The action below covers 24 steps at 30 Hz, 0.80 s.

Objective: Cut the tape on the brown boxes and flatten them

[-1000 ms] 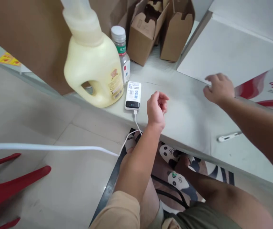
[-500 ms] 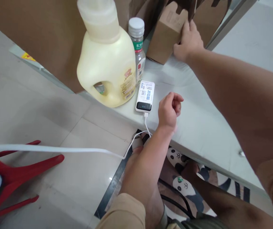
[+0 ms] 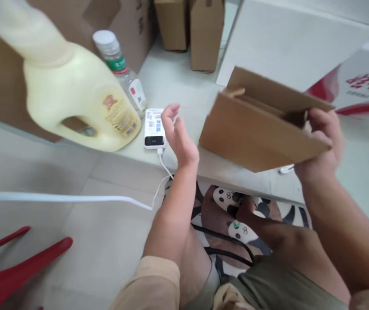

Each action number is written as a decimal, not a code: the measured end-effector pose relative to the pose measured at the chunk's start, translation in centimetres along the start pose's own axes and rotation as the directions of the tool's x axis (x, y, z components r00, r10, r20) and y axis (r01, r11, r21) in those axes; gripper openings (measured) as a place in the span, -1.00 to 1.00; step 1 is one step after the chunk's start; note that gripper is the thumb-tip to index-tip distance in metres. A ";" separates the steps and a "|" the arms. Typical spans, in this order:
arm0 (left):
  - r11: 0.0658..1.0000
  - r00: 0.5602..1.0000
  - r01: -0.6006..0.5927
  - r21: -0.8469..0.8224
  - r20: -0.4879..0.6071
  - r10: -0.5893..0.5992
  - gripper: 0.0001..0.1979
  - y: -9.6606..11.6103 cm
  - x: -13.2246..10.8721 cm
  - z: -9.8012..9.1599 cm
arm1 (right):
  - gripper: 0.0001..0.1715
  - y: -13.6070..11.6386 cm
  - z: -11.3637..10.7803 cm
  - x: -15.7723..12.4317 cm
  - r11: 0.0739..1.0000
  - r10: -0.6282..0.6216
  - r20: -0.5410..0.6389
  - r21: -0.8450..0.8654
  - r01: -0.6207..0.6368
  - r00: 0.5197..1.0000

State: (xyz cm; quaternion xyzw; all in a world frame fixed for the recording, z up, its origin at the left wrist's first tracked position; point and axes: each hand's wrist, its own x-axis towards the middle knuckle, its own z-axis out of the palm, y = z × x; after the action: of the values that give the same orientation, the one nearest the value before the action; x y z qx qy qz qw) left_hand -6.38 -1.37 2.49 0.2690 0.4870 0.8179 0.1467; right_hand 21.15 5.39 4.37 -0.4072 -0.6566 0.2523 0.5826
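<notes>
My right hand [image 3: 323, 142] grips one end of a brown cardboard box [image 3: 258, 125] and holds it tilted above the white table [image 3: 184, 86], its flaps open. My left hand [image 3: 179, 137] is open, fingers stretched upward, just left of the box and not touching it. It hovers beside a white power bank [image 3: 154, 128] lying near the table's front edge.
A large pale yellow jug [image 3: 75, 99] and a small clear bottle [image 3: 123, 73] stand at the left. Two more cardboard boxes [image 3: 191, 30] stand at the back. A white cable [image 3: 75, 199] runs from the power bank leftward. A red chair [image 3: 13, 267] is at lower left.
My right hand took a cardboard box from the back of the table and brought it forward. My left hand opened from a loose fist and rose toward the box.
</notes>
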 end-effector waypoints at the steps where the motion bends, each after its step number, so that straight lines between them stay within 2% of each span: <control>1: 1.000 0.980 -0.006 -0.022 0.199 0.010 -0.57 0.0 -0.4 0.4 | -0.51 0.2 -1.5 -1.5 0.997 0.029 -0.001 0.069 -0.029 1.000; 2: 0.999 0.918 -0.006 -0.041 0.397 0.022 -0.50 0.0 -0.8 0.9 | -0.50 0.3 -2.5 -2.8 0.994 0.045 0.007 0.103 -0.045 0.999; 3: 0.999 0.836 -0.014 -0.048 0.547 0.038 -0.45 0.0 -1.3 1.5 | -0.52 0.5 -3.1 -3.9 0.990 0.065 0.014 0.121 -0.067 0.998; 4: 0.999 0.763 -0.027 -0.047 0.645 0.051 -0.38 0.0 -1.8 2.1 | -0.57 0.7 -3.4 -4.8 0.987 0.094 -0.001 0.130 -0.093 0.996; 5: 0.998 0.708 -0.045 -0.041 0.704 0.061 -0.32 0.0 -2.3 2.8 | -0.64 0.9 -3.6 -5.4 0.981 0.123 -0.034 0.154 -0.117 0.992; 6: 0.997 0.679 -0.070 -0.035 0.731 0.073 -0.28 -0.1 -2.8 3.3 | -0.69 1.2 -3.7 -5.9 0.971 0.154 -0.067 0.196 -0.138 0.986; 9: 0.987 0.665 -0.147 -0.058 0.733 0.142 -0.25 -0.9 -3.7 4.6 | -0.74 1.8 -3.7 -6.2 0.944 0.197 -0.106 0.289 -0.159 0.975; 10: 0.984 0.672 -0.166 -0.067 0.723 0.162 -0.28 -1.2 -3.8 4.9 | -0.73 2.0 -3.7 -6.1 0.947 0.184 -0.090 0.283 -0.152 0.979; 11: 0.985 0.703 -0.165 -0.055 0.694 0.156 -0.35 -1.5 -3.9 5.1 | -0.71 2.1 -3.7 -6.0 0.952 0.164 -0.068 0.273 -0.139 0.984; 13: 0.994 0.755 -0.100 0.050 0.654 0.043 -0.49 -1.9 -3.9 5.5 | -0.67 2.3 -3.8 -5.7 0.961 0.128 -0.053 0.253 -0.110 0.990; 15: 0.993 0.782 -0.066 0.099 0.623 -0.010 -0.56 -2.0 -3.9 5.9 | -0.57 2.4 -3.8 -5.5 0.969 0.107 -0.053 0.228 -0.092 0.993; 18: 0.995 0.791 -0.082 0.061 0.611 0.028 -0.63 -2.2 -3.7 6.3 | -0.31 2.3 -3.8 -5.7 0.982 0.066 -0.038 0.177 -0.058 0.997; 21: 0.998 0.803 -0.057 0.031 0.595 0.027 -0.65 -2.3 -3.5 6.6 | -0.30 2.4 -4.0 -6.0 0.992 0.055 0.019 0.112 -0.057 0.998; 24: 0.999 0.795 0.036 0.032 0.605 -0.048 -0.51 -2.2 -3.3 6.7 | -0.20 2.4 -4.1 -6.3 0.986 0.127 0.082 0.094 -0.135 0.988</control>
State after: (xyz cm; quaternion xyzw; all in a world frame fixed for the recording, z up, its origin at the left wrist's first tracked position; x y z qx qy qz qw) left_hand 0.14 2.88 2.17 0.5065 0.4280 0.6812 0.3102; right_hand 25.67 0.93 -0.31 -0.4101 -0.6367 0.3378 0.5589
